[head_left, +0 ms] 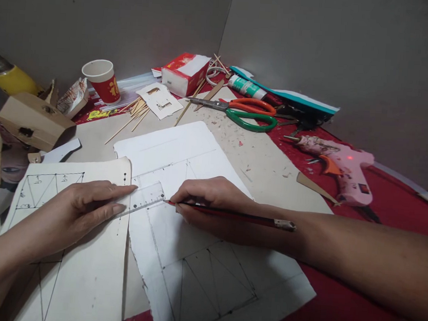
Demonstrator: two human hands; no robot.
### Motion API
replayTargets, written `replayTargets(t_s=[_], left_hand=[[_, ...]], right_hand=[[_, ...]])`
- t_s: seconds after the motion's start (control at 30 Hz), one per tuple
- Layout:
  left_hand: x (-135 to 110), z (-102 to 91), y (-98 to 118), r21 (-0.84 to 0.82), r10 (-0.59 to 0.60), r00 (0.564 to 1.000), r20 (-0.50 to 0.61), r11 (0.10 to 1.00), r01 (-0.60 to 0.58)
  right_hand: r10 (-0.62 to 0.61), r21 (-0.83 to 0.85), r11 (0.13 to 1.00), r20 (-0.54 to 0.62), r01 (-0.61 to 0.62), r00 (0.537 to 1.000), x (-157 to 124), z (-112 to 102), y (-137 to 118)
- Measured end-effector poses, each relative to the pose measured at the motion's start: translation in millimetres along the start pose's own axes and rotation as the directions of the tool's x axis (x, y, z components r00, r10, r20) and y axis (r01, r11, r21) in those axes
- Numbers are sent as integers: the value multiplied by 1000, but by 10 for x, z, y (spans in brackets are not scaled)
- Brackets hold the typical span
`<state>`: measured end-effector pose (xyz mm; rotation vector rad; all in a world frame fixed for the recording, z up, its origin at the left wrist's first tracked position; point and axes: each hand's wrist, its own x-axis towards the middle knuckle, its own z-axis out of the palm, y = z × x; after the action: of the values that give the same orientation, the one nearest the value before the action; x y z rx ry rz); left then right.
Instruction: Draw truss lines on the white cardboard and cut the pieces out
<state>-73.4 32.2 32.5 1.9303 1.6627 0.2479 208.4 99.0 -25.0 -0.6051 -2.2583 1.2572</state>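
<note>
My left hand (89, 205) presses a clear ruler (147, 197), with index finger and thumb stretched along it. The ruler spans from a left paper sheet with ink-drawn triangles (92, 279) onto a white sheet with pencil lines (163, 152). A dark red pencil (239, 215) is pinched in my right hand (211, 204), its tip at the ruler's right end, touching or just above the sheet. The pencil's blunt end points right along my forearm. Part of the ruler is hidden under my left fingers.
Scissors (235, 108), a tissue pack (181, 75) and a glue tube (246, 87) lie at the back. A pink glue gun (345, 165) with a red light rests right. A paper cup (104, 84), thin sticks (136, 113) and a cardboard piece (37, 119) stand left.
</note>
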Motion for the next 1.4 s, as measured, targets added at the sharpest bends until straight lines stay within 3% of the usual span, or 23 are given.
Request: replayTargets(t_s=[0.8,0.87,0.93,1.03,1.1,1.2,1.4], left_hand=[[3,6,-8,-15,-7,1000,17,1000,7],[-8,9,-5,-31,-15,1000,24,999,16],[-20,9,-7,-67,-35,999,35,997,37],[-31,-13,1,-148,-77,997,24,986,80],[-28,-46,47,-194,-118,993,-15,974,113],[-19,-109,205,-256,-196,978,-74,951,171],[-36,-135,537,-308,-311,936,-164,918,251]], right_hand=[[20,-8,1000,41,-19,999,36,-10,-36],[44,41,998,14,-45,999,47,-17,-94],[148,155,978,-52,-138,988,60,-32,-165],[351,421,870,-161,-257,923,84,-66,-240],[391,547,809,-230,-213,891,107,-86,-243],[390,603,786,-312,-137,866,144,-102,-205],[418,637,755,-289,-153,861,170,-109,-176]])
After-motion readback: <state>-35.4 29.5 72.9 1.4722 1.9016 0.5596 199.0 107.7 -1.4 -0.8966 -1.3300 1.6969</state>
